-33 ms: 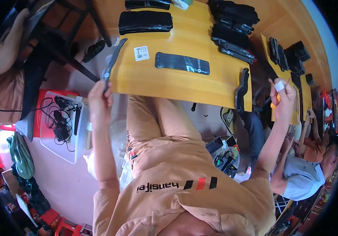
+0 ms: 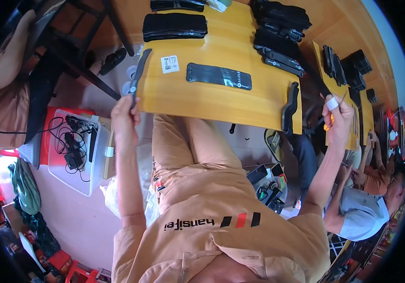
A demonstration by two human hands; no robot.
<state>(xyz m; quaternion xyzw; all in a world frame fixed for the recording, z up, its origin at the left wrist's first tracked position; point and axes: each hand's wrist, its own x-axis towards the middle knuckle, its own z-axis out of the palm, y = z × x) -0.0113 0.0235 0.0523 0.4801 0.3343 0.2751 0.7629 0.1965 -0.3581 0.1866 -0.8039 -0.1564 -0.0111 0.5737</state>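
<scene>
My left hand (image 2: 125,115) is closed on the lower end of a slim black strap (image 2: 139,70), held upright along the table's left edge. A small pale round mark shows on the strap near my fingers. Off the table's right side, my right hand (image 2: 338,118) is closed around an orange-handled tool (image 2: 327,123), mostly hidden by the fingers. A white band (image 2: 332,104) wraps one finger of that hand. Between the hands, a flat glossy black panel (image 2: 219,76) lies on the yellow table (image 2: 188,101). Another curved black strap (image 2: 289,107) rests by the table's right edge.
Stacks of black straps stand at the back left (image 2: 175,27) and back right (image 2: 278,52). A white label (image 2: 169,64) sits on the tabletop. Left of me are a clear bin (image 2: 73,155) with cables and a black stool (image 2: 84,52). Co-workers sit on both sides.
My left hand has shifted slightly right and down, and the strap in it has moved too. My right hand has moved only a little.
</scene>
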